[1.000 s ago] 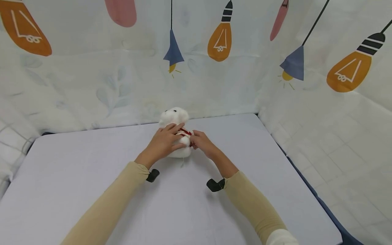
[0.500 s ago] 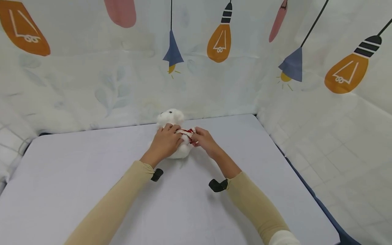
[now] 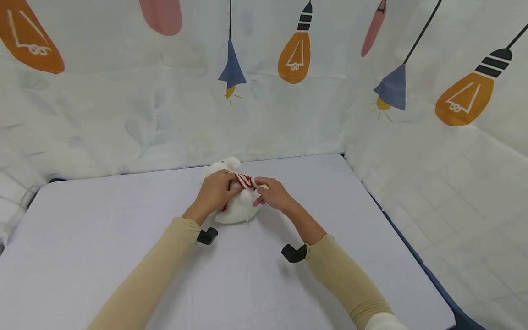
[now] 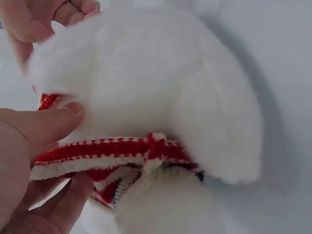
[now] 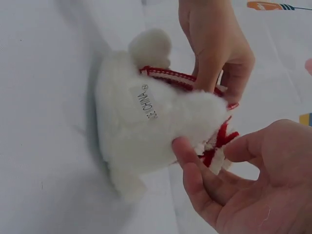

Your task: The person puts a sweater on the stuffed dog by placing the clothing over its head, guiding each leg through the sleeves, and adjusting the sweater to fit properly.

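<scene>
A white plush toy [image 3: 238, 211] with rounded ears stands near the back of the table, its back towards me and tilted away. It wears a red-and-white striped knitted garment [image 3: 245, 182]. On the left side, my left hand [image 3: 212, 191] grips the garment; its thumb [image 4: 63, 119] lies above the knitted band, other fingers below it. At the right side, my right hand [image 3: 275, 195] pinches a knitted edge between thumb and fingers, and one fingertip touches the plush in the right wrist view. A printed label [image 5: 145, 103] shows on the plush. Most of the toy's front is hidden.
The white-covered table [image 3: 247, 284] stretches around both arms. Behind it hangs a pale cloth wall [image 3: 177, 110] printed with lamps and bulbs, and another runs along the right. A black wrist camera [image 3: 207, 236] sits under the left wrist, another [image 3: 294, 253] under the right.
The toy has turned and tipped away, so its head sits lower and its back shows more. My left hand shifts slightly left with it. The garment is pulled towards my right hand.
</scene>
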Motion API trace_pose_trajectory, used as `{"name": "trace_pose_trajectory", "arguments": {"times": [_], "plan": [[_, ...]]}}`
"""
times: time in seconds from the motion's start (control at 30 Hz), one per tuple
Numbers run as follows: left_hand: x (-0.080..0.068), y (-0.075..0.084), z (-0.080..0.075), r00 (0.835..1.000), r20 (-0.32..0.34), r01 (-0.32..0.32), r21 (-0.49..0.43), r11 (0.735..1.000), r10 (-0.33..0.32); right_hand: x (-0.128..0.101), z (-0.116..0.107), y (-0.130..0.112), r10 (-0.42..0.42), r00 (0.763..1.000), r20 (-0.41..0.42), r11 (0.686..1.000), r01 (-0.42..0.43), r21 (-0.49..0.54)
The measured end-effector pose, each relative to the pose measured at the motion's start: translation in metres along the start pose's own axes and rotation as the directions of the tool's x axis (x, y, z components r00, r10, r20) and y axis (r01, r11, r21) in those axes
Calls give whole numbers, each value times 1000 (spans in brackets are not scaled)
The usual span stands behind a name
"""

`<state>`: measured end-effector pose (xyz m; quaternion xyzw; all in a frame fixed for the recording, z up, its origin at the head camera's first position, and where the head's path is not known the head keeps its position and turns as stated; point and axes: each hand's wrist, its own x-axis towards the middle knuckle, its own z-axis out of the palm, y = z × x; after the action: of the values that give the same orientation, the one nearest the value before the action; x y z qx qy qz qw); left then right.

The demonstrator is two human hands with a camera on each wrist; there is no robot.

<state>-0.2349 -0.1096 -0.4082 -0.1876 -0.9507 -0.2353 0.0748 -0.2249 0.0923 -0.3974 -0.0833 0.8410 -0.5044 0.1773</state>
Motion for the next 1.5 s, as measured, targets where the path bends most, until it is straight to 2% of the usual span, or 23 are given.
{"name": "trace_pose_trajectory", "arguments": {"times": [0.1,0.17,0.27,0.47,0.6,0.77,0.83,0.9,1.0,1.13,1.23,1.3,1.4,1.5], "plan": [[-3,2,-5,999,6,33,-79,996,-33,0,-2,0,-10,1000,24,1000,10,-18],[-5,2,-8,998,4,64,-121,991,-64,1,-3,-1,-25,997,69,1000,26,-15],[-7,1,-10,996,1,86,-137,987,-87,4,-3,-7,-47,987,154,999,51,-17],[-9,-3,-14,999,7,46,-149,988,-45,12,-1,-20,-47,957,286,987,89,-135],[-9,-5,-13,999,40,19,-184,983,-12,18,1,-24,-2,939,343,965,92,-246],[-11,-10,-10,994,108,27,-264,964,2,21,1,-29,56,938,343,936,70,-345],[-12,-11,-8,989,146,56,-323,945,-8,22,2,-29,60,934,351,922,83,-378],[-14,-12,-7,985,173,89,-380,920,-24,23,5,-28,49,935,352,912,102,-398],[-16,-13,-5,985,170,96,-437,894,-22,25,10,-24,-18,950,311,899,152,-410],[-17,-12,0,994,107,46,-434,900,1,28,17,-12,-131,972,196,892,202,-405],[-18,-11,2,999,33,16,-418,908,-2,29,19,-5,-175,975,135,894,214,-393],[-19,-10,1,1000,-7,0,-403,915,-3,28,18,-4,-189,974,125,895,223,-385],[-18,-8,0,1000,-27,-14,-373,928,4,25,12,-4,-164,976,147,933,201,-298],[-19,-5,-1,1000,-5,-15,-317,948,14,22,4,-4,-89,978,187,983,116,-139]]}}
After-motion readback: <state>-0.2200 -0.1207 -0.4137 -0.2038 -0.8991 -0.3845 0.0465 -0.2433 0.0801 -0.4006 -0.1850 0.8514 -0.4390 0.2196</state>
